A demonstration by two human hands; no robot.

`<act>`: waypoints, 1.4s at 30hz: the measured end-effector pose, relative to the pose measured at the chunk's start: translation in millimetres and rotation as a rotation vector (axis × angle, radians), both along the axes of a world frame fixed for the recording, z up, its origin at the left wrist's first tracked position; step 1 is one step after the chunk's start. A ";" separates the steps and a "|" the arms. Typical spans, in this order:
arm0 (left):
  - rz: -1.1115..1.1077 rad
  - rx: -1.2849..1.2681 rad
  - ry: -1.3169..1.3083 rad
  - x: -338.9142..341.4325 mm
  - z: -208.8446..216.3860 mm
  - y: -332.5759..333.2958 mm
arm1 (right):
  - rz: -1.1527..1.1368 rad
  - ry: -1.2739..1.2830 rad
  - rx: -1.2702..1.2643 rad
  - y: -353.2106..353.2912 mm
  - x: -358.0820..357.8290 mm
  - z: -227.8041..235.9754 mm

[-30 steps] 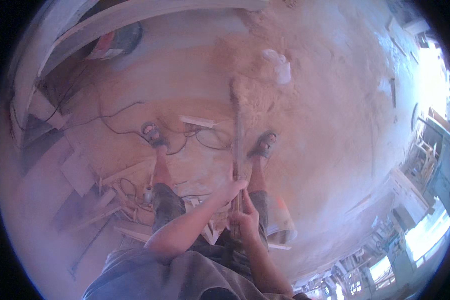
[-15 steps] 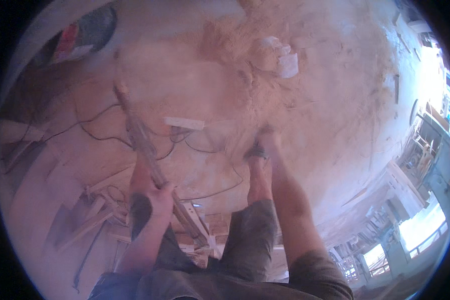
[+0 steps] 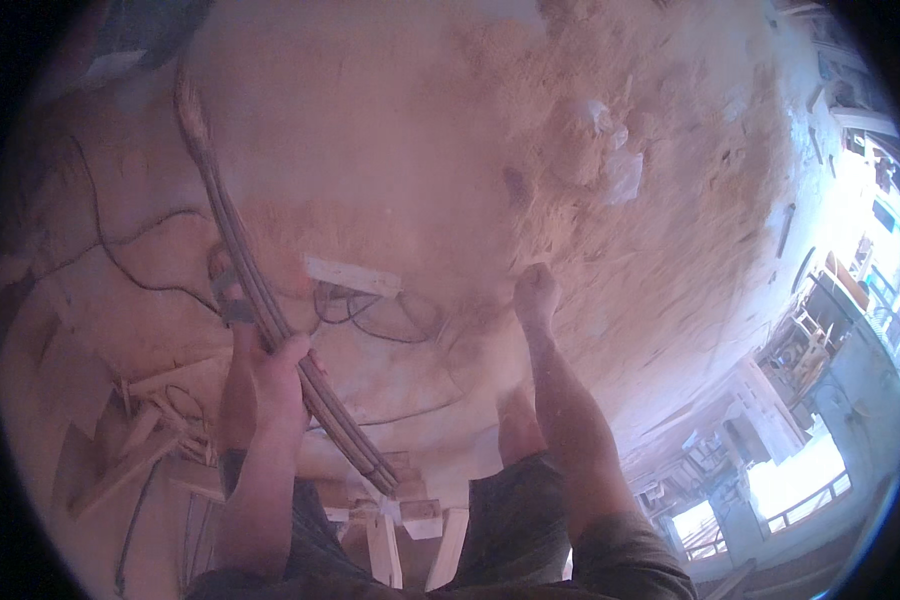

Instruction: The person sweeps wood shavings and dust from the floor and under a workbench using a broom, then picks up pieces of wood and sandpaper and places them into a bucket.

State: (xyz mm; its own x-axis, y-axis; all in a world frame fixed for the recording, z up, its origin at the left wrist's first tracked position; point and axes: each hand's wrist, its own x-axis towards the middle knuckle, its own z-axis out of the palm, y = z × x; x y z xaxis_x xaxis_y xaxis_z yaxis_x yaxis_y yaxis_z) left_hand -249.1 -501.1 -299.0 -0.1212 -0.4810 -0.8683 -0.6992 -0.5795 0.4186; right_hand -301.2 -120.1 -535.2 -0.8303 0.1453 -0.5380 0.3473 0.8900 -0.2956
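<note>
A long bundle of thin brown rods slants from the upper left toward my legs. My left hand is wrapped round its lower half. The rods' far end is darker and slightly curved; near my legs the bundle looks bound close to its tip. My right hand hangs in front of my right leg, closed in a fist, with nothing seen sticking out of it. Below it is the dusty floor.
A pale board lies on the floor beside a looped dark cable. More cable winds across the left. Wood pieces are piled at lower left and between my legs. Crumpled pale plastic rests in sawdust.
The bundle and my left hand have shifted left and lower. My right hand has come into sharper view, in a fist. My left foot shows beside the bundle; the floor things have shifted in view.
</note>
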 end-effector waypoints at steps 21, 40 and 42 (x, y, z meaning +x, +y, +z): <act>0.056 0.157 0.008 -29.8 6.5 6.4 | -0.075 -0.122 -0.005 -41.1 -225.0 51.8; 0.108 0.175 0.087 -18.3 5.9 -12.0 | 0.726 0.336 -0.097 -89.3 -8.4 99.2; 0.092 0.161 0.037 -22.0 9.8 -15.4 | 0.794 0.222 -0.097 -104.5 5.1 78.0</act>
State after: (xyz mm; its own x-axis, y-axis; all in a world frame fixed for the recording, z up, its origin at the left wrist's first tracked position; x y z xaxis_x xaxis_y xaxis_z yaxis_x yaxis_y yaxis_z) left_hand -271.2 -516.5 -289.2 -0.1159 -0.3468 -0.9308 -0.6262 -0.7019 0.3395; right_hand -296.1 -224.5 -457.2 -0.7545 -0.5677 -0.3293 -0.4492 0.8125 -0.3716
